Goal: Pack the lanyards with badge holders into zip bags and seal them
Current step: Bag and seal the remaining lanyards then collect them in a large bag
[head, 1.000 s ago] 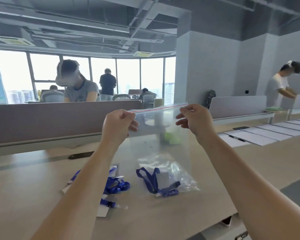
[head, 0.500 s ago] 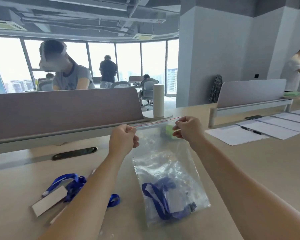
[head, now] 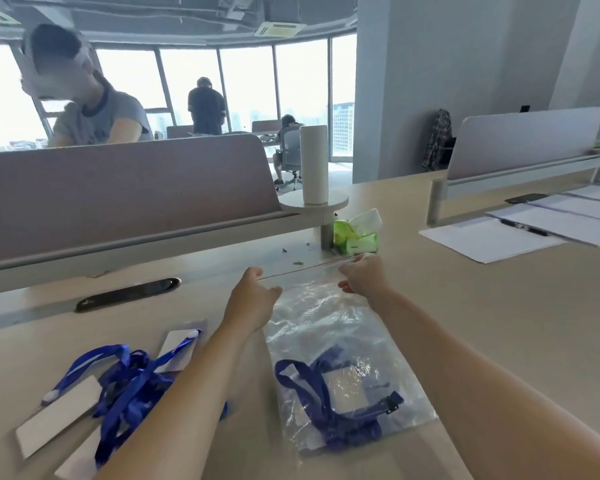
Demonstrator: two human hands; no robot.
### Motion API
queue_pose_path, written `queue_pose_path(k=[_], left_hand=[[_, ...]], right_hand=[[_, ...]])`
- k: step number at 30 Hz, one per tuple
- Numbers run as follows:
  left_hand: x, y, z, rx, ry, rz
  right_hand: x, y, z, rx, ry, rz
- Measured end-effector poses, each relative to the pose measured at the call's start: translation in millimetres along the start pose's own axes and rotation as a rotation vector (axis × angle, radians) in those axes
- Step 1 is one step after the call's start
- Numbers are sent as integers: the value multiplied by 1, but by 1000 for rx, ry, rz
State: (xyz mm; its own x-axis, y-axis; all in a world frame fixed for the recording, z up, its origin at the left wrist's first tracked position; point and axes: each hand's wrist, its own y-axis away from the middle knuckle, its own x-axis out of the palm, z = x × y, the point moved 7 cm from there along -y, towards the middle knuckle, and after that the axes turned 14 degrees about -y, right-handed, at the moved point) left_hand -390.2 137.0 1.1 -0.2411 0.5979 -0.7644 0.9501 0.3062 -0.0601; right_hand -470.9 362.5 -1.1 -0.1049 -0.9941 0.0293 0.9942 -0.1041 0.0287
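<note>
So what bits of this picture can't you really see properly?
All in the head view:
- Red zip strip of the zip bag: too thin and blurred to tell whether it is sealed.
- Left hand fingertips: hidden behind the hand itself.
- Loose lanyards: partly covered by the left forearm and cut off by the bottom edge.
- Papers: any writing is too small, and the right edge cuts them off.

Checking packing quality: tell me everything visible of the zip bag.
The zip bag is clear, crinkled plastic with a red strip along its mouth. It lies on the desk, mouth farthest from the person, with a blue lanyard and badge holder inside. The left hand and right hand pinch its top corners.
</note>
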Motion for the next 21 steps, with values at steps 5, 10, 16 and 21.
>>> queue_pose_path(k=[5,10,16,21], left_hand=[[-4,7,-4,88,-54,-32],[-32,28,-16,172,40,-38],[-96,76,-3,243,196,-102],[-154,124,44,225,270,-173]], right_hand=[[-5,-33,-21,-81,93,-41],[22,52,41,-120,-2,26],[75,127,71,-256,-14,185],[125,197,80,-314,-8,305]])
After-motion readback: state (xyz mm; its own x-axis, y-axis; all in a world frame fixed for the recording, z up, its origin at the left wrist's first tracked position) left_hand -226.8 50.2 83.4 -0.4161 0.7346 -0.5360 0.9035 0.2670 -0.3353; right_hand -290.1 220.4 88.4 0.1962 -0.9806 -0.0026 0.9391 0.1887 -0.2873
